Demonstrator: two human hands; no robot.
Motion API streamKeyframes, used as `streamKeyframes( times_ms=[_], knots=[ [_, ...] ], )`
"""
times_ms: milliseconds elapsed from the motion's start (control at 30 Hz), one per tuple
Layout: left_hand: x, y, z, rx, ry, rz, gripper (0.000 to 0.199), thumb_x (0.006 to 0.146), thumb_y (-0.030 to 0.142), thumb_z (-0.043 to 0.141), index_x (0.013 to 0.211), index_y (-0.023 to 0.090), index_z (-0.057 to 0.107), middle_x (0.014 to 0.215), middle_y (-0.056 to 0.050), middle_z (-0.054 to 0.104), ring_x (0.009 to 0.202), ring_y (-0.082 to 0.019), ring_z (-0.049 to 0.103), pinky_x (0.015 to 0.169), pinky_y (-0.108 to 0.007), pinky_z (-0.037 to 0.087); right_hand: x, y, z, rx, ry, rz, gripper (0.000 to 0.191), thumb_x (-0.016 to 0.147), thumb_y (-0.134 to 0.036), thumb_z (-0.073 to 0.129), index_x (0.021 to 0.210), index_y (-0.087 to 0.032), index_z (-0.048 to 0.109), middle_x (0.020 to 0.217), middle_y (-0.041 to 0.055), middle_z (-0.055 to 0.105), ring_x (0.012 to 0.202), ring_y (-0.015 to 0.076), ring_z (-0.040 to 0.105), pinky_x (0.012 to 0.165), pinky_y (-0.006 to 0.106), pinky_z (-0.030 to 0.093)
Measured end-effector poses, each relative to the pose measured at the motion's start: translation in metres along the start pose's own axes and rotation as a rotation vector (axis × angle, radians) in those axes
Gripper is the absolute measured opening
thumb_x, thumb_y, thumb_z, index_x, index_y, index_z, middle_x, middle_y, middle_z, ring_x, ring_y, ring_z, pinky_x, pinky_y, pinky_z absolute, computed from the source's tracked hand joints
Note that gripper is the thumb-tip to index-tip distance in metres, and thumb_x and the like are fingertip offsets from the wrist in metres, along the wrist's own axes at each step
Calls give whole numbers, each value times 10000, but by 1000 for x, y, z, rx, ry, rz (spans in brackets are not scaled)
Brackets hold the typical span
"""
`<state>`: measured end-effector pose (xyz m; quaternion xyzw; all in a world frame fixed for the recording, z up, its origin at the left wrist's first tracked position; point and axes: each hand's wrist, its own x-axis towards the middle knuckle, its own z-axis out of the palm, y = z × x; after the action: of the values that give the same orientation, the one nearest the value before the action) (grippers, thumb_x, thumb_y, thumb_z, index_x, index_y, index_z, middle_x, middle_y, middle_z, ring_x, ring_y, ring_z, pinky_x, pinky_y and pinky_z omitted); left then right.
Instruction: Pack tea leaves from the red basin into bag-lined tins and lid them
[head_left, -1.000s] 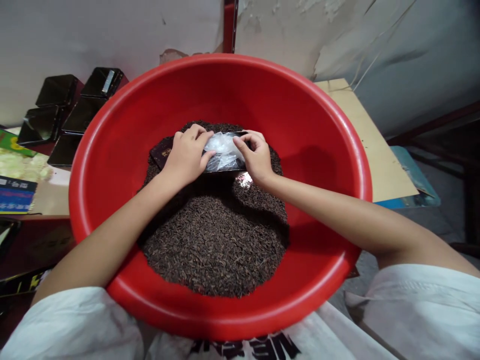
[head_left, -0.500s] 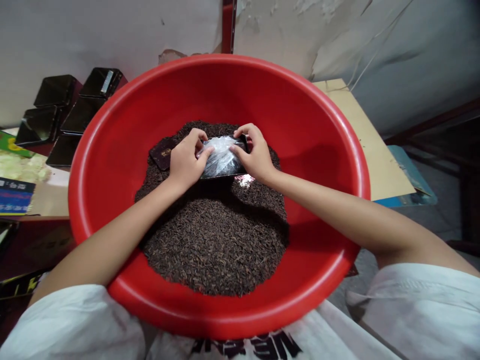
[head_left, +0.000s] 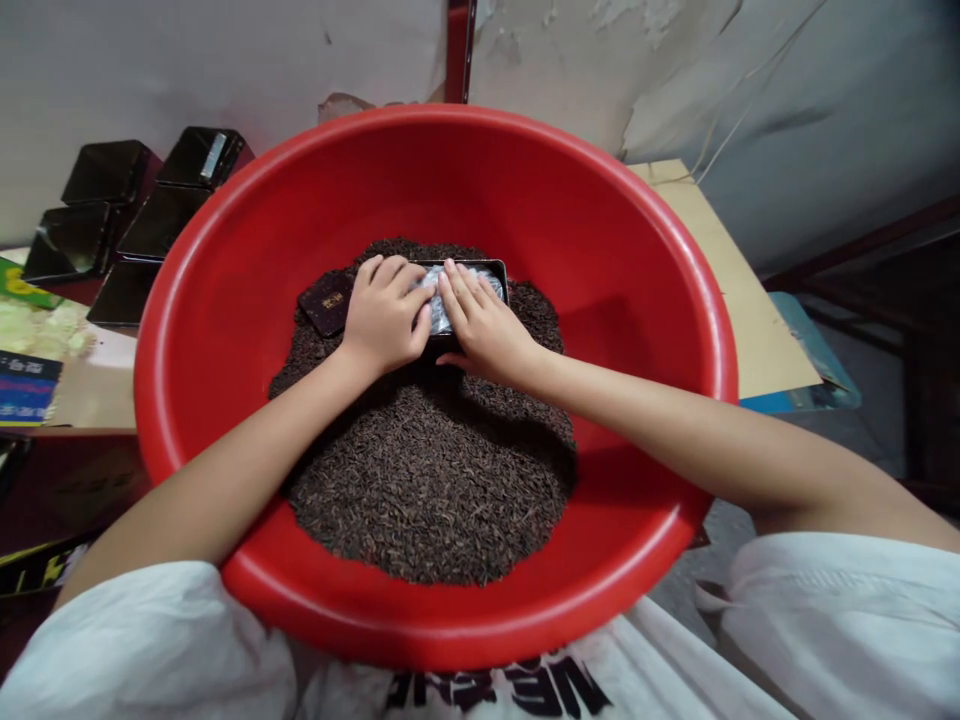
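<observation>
A large red basin (head_left: 637,300) holds a mound of dark brown loose leaves (head_left: 435,480). On the mound sits a dark rectangular tin (head_left: 504,272) with a clear plastic bag (head_left: 487,280) inside its opening. My left hand (head_left: 386,310) lies over the tin's left part, fingers spread a little on the plastic. My right hand (head_left: 484,325) rests flat on the plastic, fingers stretched out and side by side, thumb lower down. A dark lid with gold marks (head_left: 326,303) lies on the leaves just left of my left hand.
Several dark tins (head_left: 105,175) stand on the left near the wall. A green packet (head_left: 22,285) and a blue printed card (head_left: 28,388) lie left of the basin. Cardboard (head_left: 739,300) extends at the right, over a blue surface (head_left: 814,390).
Both hands have gone from gripping the bag and tin edges to lying over the plastic with fingers extended. The plastic now sits lower, within the tin's rim.
</observation>
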<state>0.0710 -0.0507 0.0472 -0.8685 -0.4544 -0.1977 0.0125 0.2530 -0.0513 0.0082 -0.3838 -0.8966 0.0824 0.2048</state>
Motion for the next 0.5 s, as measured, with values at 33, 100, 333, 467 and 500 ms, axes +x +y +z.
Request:
streamKeyframes(
  times_ms=[33, 100, 333, 467, 500],
  knots=[
    [-2, 1, 2, 7, -35, 32, 401, 853, 349, 448, 1161, 152, 612, 1231, -91, 626, 1230, -315, 493, 1095, -542, 304, 1, 2, 3, -5, 1, 6, 938, 729, -378, 709, 1487, -74, 249, 1563, 192, 193, 1451, 372, 183, 1184, 571, 193],
    [-4, 3, 7, 8, -78, 76, 553, 836, 420, 472, 1266, 79, 545, 1279, -133, 602, 1264, -338, 472, 1124, -538, 283, 5, 3, 6, -18, 10, 35, 876, 750, -332, 689, 1487, -112, 269, 1558, 173, 229, 1436, 381, 228, 1166, 590, 221],
    [-2, 1, 9, -63, -65, 98, 588, 827, 415, 484, 1270, 32, 536, 1304, -209, 568, 1252, -352, 484, 1097, -516, 319, 13, -16, -15, -182, -160, 208, 822, 820, -325, 617, 1467, 29, 254, 1529, 260, 243, 1438, 368, 229, 1168, 537, 222],
    [-2, -34, 4, -90, 110, -126, 442, 901, 388, 358, 1238, 178, 553, 1278, -119, 587, 1217, -303, 503, 1072, -495, 353, 11, -20, -23, -212, -171, 224, 911, 818, -476, 615, 1497, -29, 206, 1552, 227, 212, 1452, 354, 193, 1174, 531, 189],
    [-5, -47, 4, -59, 127, -252, 430, 902, 367, 356, 1239, 182, 549, 1281, -129, 577, 1221, -312, 496, 1072, -501, 351, 10, -19, -23, -208, -161, 222, 910, 820, -518, 597, 1497, -44, 214, 1553, 221, 217, 1450, 359, 191, 1173, 545, 173]
  ],
)
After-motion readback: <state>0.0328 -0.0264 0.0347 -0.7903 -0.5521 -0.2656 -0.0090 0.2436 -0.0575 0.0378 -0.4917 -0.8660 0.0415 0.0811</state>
